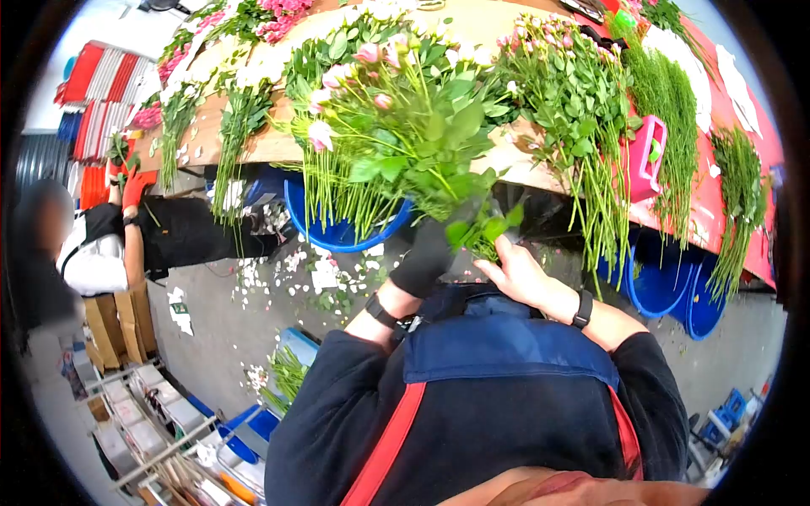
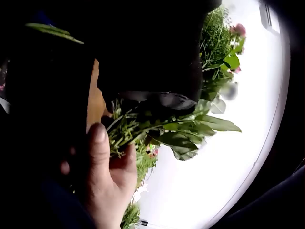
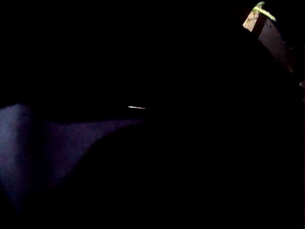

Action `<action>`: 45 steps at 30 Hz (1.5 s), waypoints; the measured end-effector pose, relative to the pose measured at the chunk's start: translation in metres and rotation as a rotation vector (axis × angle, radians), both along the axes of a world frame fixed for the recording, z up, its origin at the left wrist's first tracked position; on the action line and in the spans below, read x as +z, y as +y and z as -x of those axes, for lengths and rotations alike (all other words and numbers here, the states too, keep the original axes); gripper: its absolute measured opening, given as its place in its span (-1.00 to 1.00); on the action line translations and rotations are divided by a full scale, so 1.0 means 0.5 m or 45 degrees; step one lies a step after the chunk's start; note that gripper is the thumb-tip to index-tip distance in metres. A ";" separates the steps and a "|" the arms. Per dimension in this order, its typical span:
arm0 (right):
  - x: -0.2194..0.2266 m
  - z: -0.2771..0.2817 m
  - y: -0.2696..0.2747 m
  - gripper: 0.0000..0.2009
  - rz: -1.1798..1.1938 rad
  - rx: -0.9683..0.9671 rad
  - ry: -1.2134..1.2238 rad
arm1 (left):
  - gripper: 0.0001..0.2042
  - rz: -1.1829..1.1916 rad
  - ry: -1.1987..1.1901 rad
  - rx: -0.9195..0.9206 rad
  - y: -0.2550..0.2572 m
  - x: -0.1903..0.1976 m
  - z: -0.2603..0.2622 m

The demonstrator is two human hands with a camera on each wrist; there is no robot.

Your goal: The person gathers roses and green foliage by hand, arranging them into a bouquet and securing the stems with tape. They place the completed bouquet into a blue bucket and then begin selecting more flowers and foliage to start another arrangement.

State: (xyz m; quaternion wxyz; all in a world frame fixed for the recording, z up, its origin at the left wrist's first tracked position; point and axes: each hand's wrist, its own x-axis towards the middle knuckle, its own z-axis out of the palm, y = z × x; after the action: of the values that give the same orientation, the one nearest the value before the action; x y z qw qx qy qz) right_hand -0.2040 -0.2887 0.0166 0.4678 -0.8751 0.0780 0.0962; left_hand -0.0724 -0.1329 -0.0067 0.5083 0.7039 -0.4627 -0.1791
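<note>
My left hand (image 1: 422,257), in a black glove, grips a bouquet (image 1: 413,126) of pink roses and leafy greens, its blooms tilted away over the bench edge. Bare, my right hand (image 1: 523,274) pinches a short leafy sprig (image 1: 488,232) between thumb and fingers, close beside the glove. The left wrist view has the bare right hand (image 2: 109,176) with thumb up against green stems (image 2: 126,133), which come out below the dark glove (image 2: 152,57). Nearly all of the right wrist view is dark; only some blue cloth (image 3: 57,148) shows, and the hand is hidden there.
Ahead, a wooden bench (image 1: 456,21) bears bunches of roses (image 1: 557,93) and greenery (image 1: 666,101), stems hanging over its edge. Blue tubs (image 1: 342,244) stand beneath. Petals and scraps (image 1: 325,274) litter the floor. At left, another person in red gloves (image 1: 132,190) works by the bench.
</note>
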 end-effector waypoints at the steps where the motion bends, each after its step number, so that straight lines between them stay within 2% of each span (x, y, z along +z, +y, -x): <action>1: 0.007 -0.022 0.031 -0.61 0.045 0.038 0.013 | -0.54 0.134 0.249 -0.028 0.049 -0.046 -0.022; 2: -0.004 -0.040 0.066 -0.62 0.016 0.088 -0.054 | -0.59 0.418 1.141 -0.208 0.071 -0.004 -0.054; 3: -0.017 -0.056 0.102 -0.64 -0.016 0.138 -0.115 | -0.60 0.446 1.089 -0.144 0.105 0.008 -0.078; 4: -0.020 -0.079 0.133 -0.63 -0.035 0.201 -0.025 | -0.62 0.470 1.037 -0.078 0.139 0.021 -0.102; 6: 0.000 -0.139 0.176 -0.60 -0.070 0.314 0.185 | -0.60 0.132 0.564 0.258 0.202 0.057 -0.123; 7: 0.020 -0.172 0.189 -0.59 -0.121 0.370 0.320 | -0.63 0.195 0.773 0.269 0.240 0.061 -0.137; 8: -0.008 -0.193 0.195 -0.58 -0.052 0.374 0.066 | -0.65 0.342 1.167 0.210 0.284 0.060 -0.138; 9: -0.022 -0.212 0.192 -0.60 -0.130 0.054 0.047 | -0.66 0.449 1.467 0.178 0.324 0.057 -0.135; 10: -0.055 -0.239 0.174 -0.61 -0.423 -0.293 0.001 | -0.66 0.464 1.611 0.184 0.365 0.056 -0.142; 11: -0.066 -0.275 0.157 -0.58 -0.181 -0.667 0.076 | -0.67 0.263 1.533 0.273 0.395 0.053 -0.152; 12: -0.144 -0.290 0.128 -0.55 0.081 -0.907 -0.008 | -0.68 0.058 1.463 0.345 0.425 0.051 -0.163; 13: -0.175 -0.314 0.110 -0.54 0.147 -1.001 0.144 | -0.68 -0.040 1.288 0.317 0.448 0.042 -0.172; 15: -0.272 -0.349 0.097 -0.55 -0.098 -0.999 0.369 | -0.68 -0.213 0.923 0.267 0.483 0.019 -0.191; 17: -0.288 -0.389 0.137 -0.57 -0.683 -1.207 0.175 | -0.69 -0.381 0.553 0.229 0.501 0.015 -0.209; 18: -0.290 -0.410 0.156 -0.61 -0.821 -1.355 0.155 | -0.66 -0.264 0.707 0.259 0.494 0.024 -0.212; 19: -0.293 -0.434 0.173 -0.73 -0.782 -1.450 0.191 | -0.63 -0.141 0.857 0.289 0.481 0.045 -0.217; 20: -0.283 -0.456 0.190 -0.73 -0.682 -1.502 0.172 | -0.60 -0.032 1.070 0.319 0.460 0.071 -0.225; 22: -0.278 -0.484 0.205 -0.74 -0.577 -1.615 0.160 | -0.61 0.142 1.471 0.322 0.430 0.018 -0.262; 25: -0.355 -0.486 0.187 -0.77 -0.042 -1.562 -0.317 | -0.59 0.329 1.774 0.278 0.415 -0.040 -0.288; 26: -0.348 -0.472 0.175 -0.76 0.101 -1.483 -0.235 | -0.59 0.363 1.756 0.248 0.420 -0.061 -0.291; 27: -0.341 -0.458 0.163 -0.76 -0.221 -1.564 -0.125 | -0.58 0.399 1.739 0.220 0.426 -0.081 -0.293; 29: -0.228 -0.430 0.167 -0.75 -0.483 -1.576 -0.128 | -0.57 0.415 1.796 0.209 0.427 -0.089 -0.298; 31: -0.193 -0.390 0.120 -0.73 -0.169 -1.407 -0.301 | -0.56 0.373 1.944 0.244 0.423 -0.083 -0.303; 33: -0.047 -0.381 0.147 -0.70 -0.441 -1.504 -0.289 | -0.56 0.385 1.872 0.168 0.423 -0.081 -0.296; 34: -0.041 -0.351 0.125 -0.68 -0.329 -1.371 -0.247 | -0.56 0.415 1.939 0.121 0.418 -0.088 -0.300; 35: -0.006 -0.348 0.139 -0.70 -0.034 -1.293 -0.344 | -0.56 0.443 2.005 0.069 0.410 -0.095 -0.304; 37: 0.025 -0.328 0.130 -0.74 -0.337 -1.307 -0.180 | -0.59 0.433 2.093 0.041 0.386 -0.116 -0.305; 39: -0.001 -0.317 0.089 -0.76 -0.737 -1.319 -0.004 | -0.61 0.421 2.181 0.018 0.355 -0.128 -0.301; 41: -0.014 -0.331 0.074 -0.69 -1.109 -1.190 0.041 | -0.61 0.368 2.258 0.152 0.319 -0.098 -0.299; 43: -0.071 -0.358 0.070 -0.72 -1.212 -1.113 0.010 | -0.60 0.508 2.182 0.126 0.295 -0.134 -0.289; 45: -0.154 -0.370 0.062 -0.77 -0.800 -1.116 0.099 | -0.61 0.503 2.279 0.165 0.276 -0.145 -0.288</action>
State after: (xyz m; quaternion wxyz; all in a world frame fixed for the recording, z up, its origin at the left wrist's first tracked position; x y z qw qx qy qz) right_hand -0.0192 -0.2577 -0.0605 0.6999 -0.5744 0.4206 -0.0571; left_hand 0.0716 0.0053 -0.0793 0.7970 0.2274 0.1217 -0.5462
